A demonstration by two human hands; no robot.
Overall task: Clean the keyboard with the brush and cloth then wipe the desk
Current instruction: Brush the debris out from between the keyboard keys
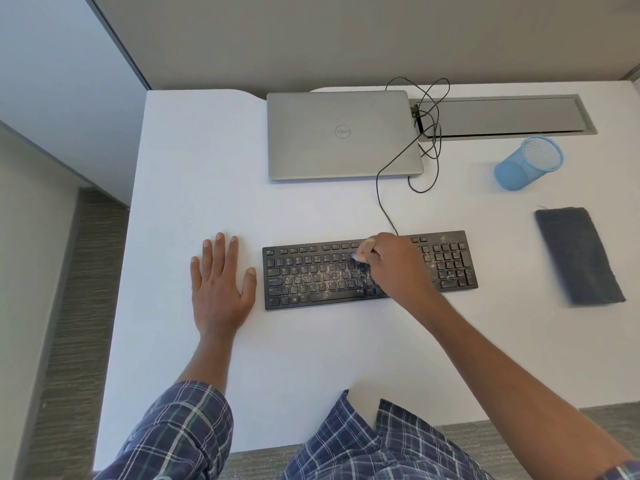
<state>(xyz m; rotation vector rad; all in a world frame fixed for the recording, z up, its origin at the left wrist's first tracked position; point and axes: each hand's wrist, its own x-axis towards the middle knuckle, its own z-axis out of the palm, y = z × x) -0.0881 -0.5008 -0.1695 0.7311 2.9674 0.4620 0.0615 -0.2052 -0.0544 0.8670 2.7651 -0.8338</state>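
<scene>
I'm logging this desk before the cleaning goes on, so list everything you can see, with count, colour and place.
desk: one, white, under everything
keyboard: one, black, speckled with crumbs, desk centre
brush: one, pale handle, over the keyboard's upper rows
cloth: one, dark grey, folded, right of the keyboard
laptop: one, silver, closed, behind the keyboard
cable: one, black, from the keyboard towards the hatch
pen cup: one, blue mesh, far right
cable hatch: one, grey, in the desk's far right
left hand: flat on the desk, left of the keyboard
right hand: grips the brush
</scene>
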